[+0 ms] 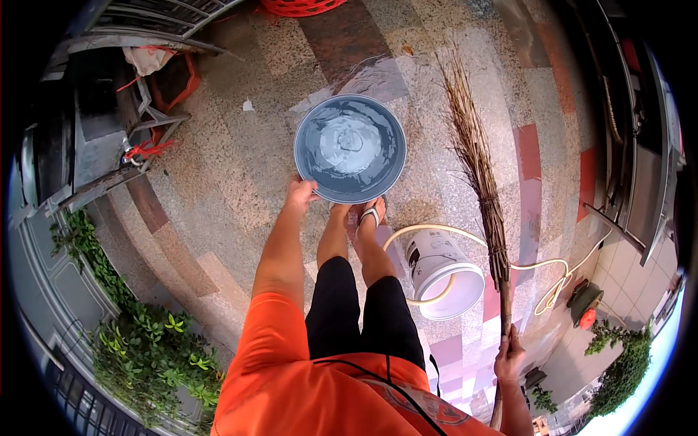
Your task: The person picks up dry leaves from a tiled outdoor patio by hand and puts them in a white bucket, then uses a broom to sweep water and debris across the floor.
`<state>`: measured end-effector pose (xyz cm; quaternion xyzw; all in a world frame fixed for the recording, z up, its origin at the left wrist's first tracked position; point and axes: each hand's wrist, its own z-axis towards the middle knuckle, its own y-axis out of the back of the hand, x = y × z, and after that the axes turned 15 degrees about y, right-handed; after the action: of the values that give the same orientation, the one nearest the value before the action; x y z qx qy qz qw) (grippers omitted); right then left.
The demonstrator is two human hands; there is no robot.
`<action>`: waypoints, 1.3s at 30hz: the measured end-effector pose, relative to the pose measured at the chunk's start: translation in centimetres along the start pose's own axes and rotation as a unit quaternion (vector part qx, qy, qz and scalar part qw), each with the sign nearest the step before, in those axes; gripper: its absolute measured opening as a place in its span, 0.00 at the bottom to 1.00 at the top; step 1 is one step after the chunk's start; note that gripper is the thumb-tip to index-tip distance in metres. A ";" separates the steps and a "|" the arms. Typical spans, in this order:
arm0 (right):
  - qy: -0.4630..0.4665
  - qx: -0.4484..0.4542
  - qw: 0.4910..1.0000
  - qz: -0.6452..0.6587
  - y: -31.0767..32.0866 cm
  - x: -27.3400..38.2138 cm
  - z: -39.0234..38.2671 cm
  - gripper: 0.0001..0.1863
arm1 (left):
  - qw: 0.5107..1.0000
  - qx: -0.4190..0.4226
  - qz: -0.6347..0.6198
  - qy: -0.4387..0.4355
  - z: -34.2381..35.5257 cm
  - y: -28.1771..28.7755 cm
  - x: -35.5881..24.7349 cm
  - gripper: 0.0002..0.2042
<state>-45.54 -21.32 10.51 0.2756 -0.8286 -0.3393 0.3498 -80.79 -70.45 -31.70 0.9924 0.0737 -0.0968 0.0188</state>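
Observation:
My left hand (302, 192) is closed on the near-left rim of a round grey basin (300, 156). Water with a bright reflection fills the basin, and its outside is mostly hidden from above. At the lower right, my right hand (510, 354) grips the wooden handle of a long twig broom (480, 163). The broom's bristles point away from me, toward the far side. Just left of the broom handle, a white bucket (440, 265) lies tipped on its side with its mouth facing me. A pale yellow hose (465, 231) loops over and into the bucket.
Wet patchwork stone tiles (240, 167) cover the ground. The hose trails right toward flower pots (584, 301). A metal stand (156, 120) with red ties is at the left, and leafy plants (156, 356) grow at the lower left. A red basket (302, 6) shows at the far edge.

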 end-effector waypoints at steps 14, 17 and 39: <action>0.462 0.164 0.832 -0.261 -4.9 15.4 18.6 0.24 | 0.946 -0.105 -0.300 0.063 -10.4 22.3 22.5 0.14; 0.505 0.220 0.756 -0.353 -11.6 22.2 24.4 0.27 | 0.928 -0.131 -0.343 0.062 -13.4 23.7 23.4 0.09; 0.260 0.124 0.859 -0.423 -10.1 17.2 25.6 0.27 | 0.914 -0.273 -0.274 0.124 -11.5 20.5 7.8 0.13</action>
<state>-73.30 -30.04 -3.83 0.7187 -0.5464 -0.2650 0.3385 -67.95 -88.98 -21.50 0.8937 0.3678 0.0499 0.2522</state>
